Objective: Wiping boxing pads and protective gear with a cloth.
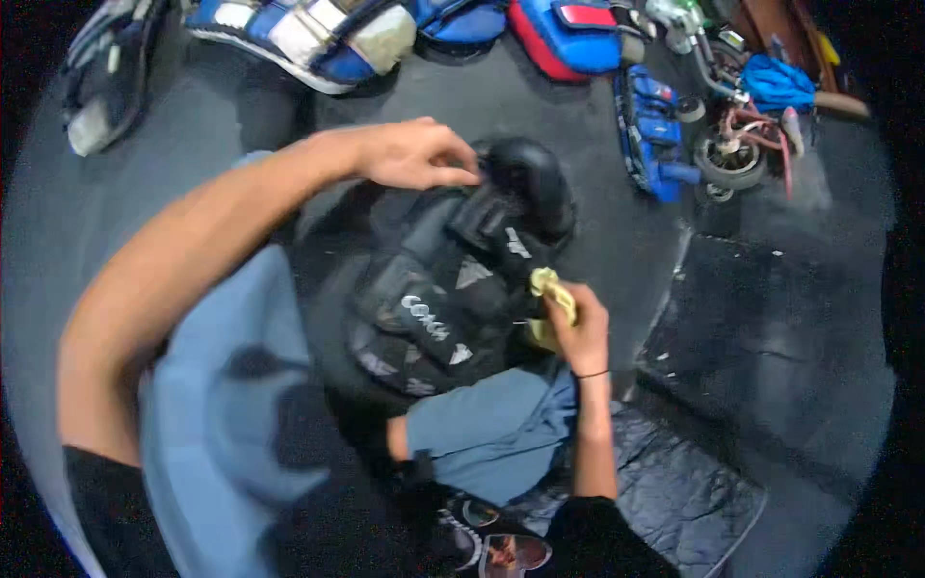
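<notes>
Black padded sports gear (453, 279), printed with pale lettering and triangular shapes, lies in front of my crossed legs. It looks like a body protector, with a rounded black pad (528, 188) at its far right end. My left hand (414, 156) reaches across its far edge, thumb and fingers curled in on the edge near that pad; the exact grip is blurred. On the near right side, my right hand (581, 323) pinches a crumpled yellow cloth (544, 282) against the gear's right flank. Part of the cloth hangs below the fingers.
Blue and white strike pads (318, 43) and a red and blue pad (568, 39) line the far side. A blue pad (647, 130) and a small wheeled vehicle (732, 159) stand at the far right. A quilted dark sheet (674, 482) lies near right on the dark mat floor.
</notes>
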`<action>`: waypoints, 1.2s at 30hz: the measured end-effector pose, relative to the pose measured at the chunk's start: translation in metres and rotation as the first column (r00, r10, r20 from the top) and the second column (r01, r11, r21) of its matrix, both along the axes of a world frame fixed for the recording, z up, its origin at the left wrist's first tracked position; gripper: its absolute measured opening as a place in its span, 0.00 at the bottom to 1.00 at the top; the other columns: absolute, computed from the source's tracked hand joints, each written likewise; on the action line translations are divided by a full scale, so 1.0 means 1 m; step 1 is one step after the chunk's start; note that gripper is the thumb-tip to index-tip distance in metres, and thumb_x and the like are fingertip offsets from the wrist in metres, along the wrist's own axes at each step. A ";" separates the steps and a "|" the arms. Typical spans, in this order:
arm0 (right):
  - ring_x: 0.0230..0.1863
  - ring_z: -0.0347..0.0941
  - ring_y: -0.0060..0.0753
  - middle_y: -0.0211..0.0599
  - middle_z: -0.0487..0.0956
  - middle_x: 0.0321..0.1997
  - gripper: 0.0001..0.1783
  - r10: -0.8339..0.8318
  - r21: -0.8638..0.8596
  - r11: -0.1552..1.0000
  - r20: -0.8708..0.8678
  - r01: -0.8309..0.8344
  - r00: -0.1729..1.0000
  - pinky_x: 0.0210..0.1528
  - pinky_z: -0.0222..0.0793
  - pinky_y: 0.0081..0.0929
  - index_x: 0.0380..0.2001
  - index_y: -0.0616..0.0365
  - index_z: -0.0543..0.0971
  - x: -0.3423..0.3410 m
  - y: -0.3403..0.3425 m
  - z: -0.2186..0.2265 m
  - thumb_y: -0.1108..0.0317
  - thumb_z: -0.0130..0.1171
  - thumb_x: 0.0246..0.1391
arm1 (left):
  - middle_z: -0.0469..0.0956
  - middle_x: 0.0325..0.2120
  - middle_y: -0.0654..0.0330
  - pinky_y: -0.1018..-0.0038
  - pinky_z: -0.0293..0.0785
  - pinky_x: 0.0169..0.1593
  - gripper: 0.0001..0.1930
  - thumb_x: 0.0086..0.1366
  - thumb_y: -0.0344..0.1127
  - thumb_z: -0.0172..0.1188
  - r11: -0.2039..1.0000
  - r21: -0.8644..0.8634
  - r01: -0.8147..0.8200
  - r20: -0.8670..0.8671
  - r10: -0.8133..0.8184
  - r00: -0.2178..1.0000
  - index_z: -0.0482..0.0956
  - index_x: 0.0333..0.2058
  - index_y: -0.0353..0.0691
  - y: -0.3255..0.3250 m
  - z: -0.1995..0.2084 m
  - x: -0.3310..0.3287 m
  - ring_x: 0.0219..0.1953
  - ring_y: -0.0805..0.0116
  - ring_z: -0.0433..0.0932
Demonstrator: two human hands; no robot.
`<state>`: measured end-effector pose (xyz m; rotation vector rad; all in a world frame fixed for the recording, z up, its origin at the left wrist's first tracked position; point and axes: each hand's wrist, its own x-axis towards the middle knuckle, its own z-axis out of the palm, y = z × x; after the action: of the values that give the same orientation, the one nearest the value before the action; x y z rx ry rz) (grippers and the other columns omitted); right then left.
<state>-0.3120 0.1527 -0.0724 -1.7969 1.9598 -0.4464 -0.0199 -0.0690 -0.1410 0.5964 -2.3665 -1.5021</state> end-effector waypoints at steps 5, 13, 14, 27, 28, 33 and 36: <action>0.44 0.73 0.23 0.34 0.81 0.43 0.15 -0.092 -0.177 0.978 0.101 0.109 0.991 0.49 0.70 0.24 0.49 0.66 0.79 0.009 -0.025 0.042 0.69 0.60 0.62 | 0.74 0.19 0.59 0.69 0.69 0.30 0.12 0.66 0.42 0.62 0.999 -0.023 0.049 -0.028 -0.050 0.998 0.84 0.42 0.42 -0.001 0.015 -0.012 0.25 0.71 0.72; 0.32 0.76 0.36 0.45 0.79 0.34 0.13 0.347 0.033 0.937 -0.172 -0.347 0.922 0.38 0.71 0.29 0.39 0.63 0.83 0.102 -0.126 0.049 0.63 0.64 0.57 | 0.71 0.17 0.61 0.69 0.64 0.26 0.12 0.65 0.39 0.62 0.988 0.105 0.112 0.082 -0.121 0.989 0.82 0.43 0.40 0.002 0.014 -0.008 0.21 0.74 0.66; 0.31 0.76 0.45 0.46 0.77 0.33 0.12 0.420 0.043 0.904 -0.280 -0.426 0.863 0.33 0.71 0.36 0.36 0.60 0.82 0.104 -0.129 0.037 0.62 0.63 0.56 | 0.72 0.18 0.62 0.68 0.64 0.26 0.12 0.65 0.39 0.62 0.979 0.129 0.159 0.122 -0.174 0.977 0.82 0.43 0.40 0.002 0.010 -0.009 0.21 0.72 0.67; 0.51 0.72 0.25 0.37 0.77 0.51 0.18 0.112 0.141 0.978 0.261 -0.153 0.959 0.55 0.67 0.24 0.51 0.61 0.76 0.090 -0.044 0.049 0.61 0.57 0.64 | 0.73 0.23 0.60 0.67 0.68 0.30 0.28 0.65 0.60 0.57 0.980 -0.015 -0.196 -0.143 0.192 0.971 0.78 0.46 0.37 0.011 0.064 -0.005 0.26 0.68 0.72; 0.50 0.73 0.27 0.38 0.77 0.50 0.21 -0.099 0.119 0.991 0.343 0.061 0.934 0.55 0.67 0.27 0.55 0.60 0.74 0.082 -0.044 0.045 0.57 0.53 0.67 | 0.74 0.24 0.60 0.69 0.68 0.30 0.32 0.63 0.65 0.57 0.957 -0.019 -0.288 -0.129 0.283 0.950 0.77 0.46 0.37 0.017 0.073 -0.005 0.27 0.67 0.74; 0.62 0.70 0.38 0.40 0.71 0.64 0.37 -0.258 0.154 0.958 0.831 0.240 0.493 0.64 0.64 0.39 0.67 0.58 0.63 0.111 -0.071 0.078 0.40 0.36 0.70 | 0.77 0.28 0.56 0.73 0.74 0.38 0.46 0.58 0.79 0.50 0.906 0.390 -0.162 -0.037 0.192 0.981 0.76 0.46 0.33 0.034 0.104 -0.010 0.33 0.66 0.78; 0.46 0.68 0.24 0.36 0.74 0.54 0.30 -0.086 0.072 0.996 0.804 0.047 0.588 0.51 0.65 0.23 0.62 0.65 0.69 0.132 -0.089 0.067 0.50 0.38 0.73 | 0.82 0.42 0.59 0.72 0.78 0.44 0.38 0.64 0.70 0.53 0.793 0.590 0.153 -0.400 0.122 0.908 0.77 0.51 0.36 0.032 0.078 -0.018 0.40 0.70 0.81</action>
<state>-0.1803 0.0637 -0.0057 -1.1361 1.3384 -1.0307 -0.0381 -0.0374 -0.0632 0.3198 -1.5383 -2.1645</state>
